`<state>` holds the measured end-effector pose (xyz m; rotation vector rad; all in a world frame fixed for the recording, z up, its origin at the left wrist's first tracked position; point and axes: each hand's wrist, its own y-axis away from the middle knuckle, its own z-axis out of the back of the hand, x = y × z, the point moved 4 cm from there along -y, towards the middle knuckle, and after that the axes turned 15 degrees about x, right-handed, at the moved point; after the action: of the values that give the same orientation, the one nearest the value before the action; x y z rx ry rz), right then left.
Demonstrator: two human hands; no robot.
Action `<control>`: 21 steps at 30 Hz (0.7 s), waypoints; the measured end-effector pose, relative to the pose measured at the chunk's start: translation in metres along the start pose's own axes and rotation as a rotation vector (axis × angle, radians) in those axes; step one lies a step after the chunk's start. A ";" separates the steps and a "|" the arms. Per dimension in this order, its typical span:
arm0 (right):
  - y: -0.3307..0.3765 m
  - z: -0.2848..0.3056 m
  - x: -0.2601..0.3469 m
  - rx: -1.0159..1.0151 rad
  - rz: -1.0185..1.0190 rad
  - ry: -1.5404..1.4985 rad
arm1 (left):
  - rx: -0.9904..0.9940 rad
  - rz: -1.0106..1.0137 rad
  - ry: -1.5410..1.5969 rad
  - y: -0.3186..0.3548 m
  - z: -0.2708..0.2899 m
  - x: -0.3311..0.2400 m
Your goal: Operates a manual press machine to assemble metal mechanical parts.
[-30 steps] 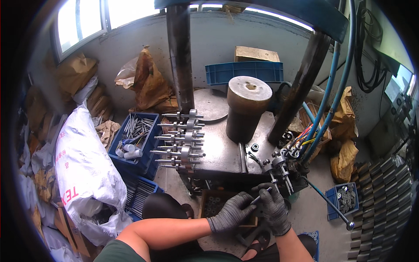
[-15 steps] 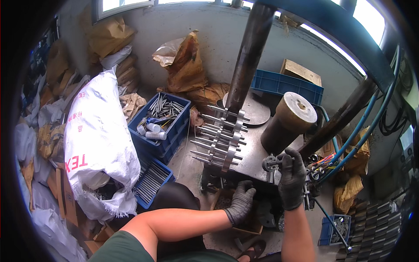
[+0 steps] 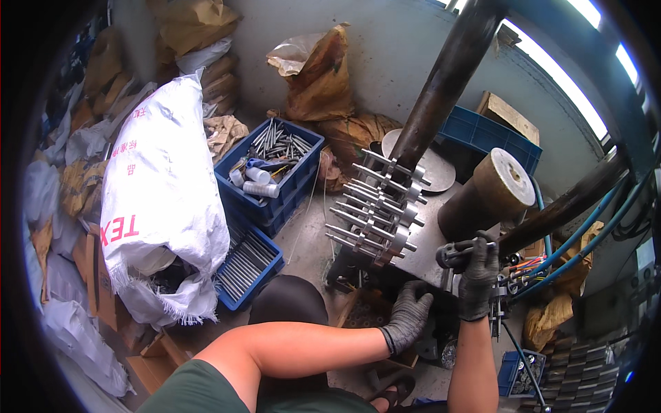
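Observation:
My right hand [image 3: 478, 281], in a dark grey work glove, grips a metal part with a round flange [image 3: 452, 256] over the near right corner of the steel press table [image 3: 421, 265]. Its shaft runs into my fingers. In a matching glove, my left hand [image 3: 411, 318] is closed in front of the table's near edge; anything inside it is hidden. A row of similar flanged metal shafts [image 3: 375, 213] lies along the table's left side, their thin ends pointing left. Behind the held part stands a thick steel cylinder [image 3: 465, 203].
On the left are a blue crate of metal pins [image 3: 313, 148], a lower blue tray of rods [image 3: 246, 270] and a big white woven sack [image 3: 162, 186]. A press column [image 3: 447, 86] rises behind the shafts. Blue hoses [image 3: 571, 237] hang at the right. Under the table sits a wooden box [image 3: 358, 313].
The view has swung, so the scene sits further right and turned. The flange in my right hand has tilted and now shows more edge-on. My left hand stays near the table edge.

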<state>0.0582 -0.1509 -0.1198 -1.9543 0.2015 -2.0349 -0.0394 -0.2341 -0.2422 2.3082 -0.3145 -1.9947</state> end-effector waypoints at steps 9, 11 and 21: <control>0.018 0.003 -0.052 0.106 -0.202 0.338 | 0.000 0.009 0.089 -0.009 0.002 0.001; 0.028 0.008 -0.050 0.108 -0.191 0.297 | -0.007 -0.046 0.066 -0.005 0.001 -0.002; 0.065 0.027 0.031 0.311 -0.524 0.424 | 0.424 -0.171 0.032 0.015 -0.021 -0.027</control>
<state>0.0921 -0.2188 -0.1087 -1.4690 -0.5614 -2.5976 -0.0240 -0.2449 -0.2102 2.6943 -0.6100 -2.1391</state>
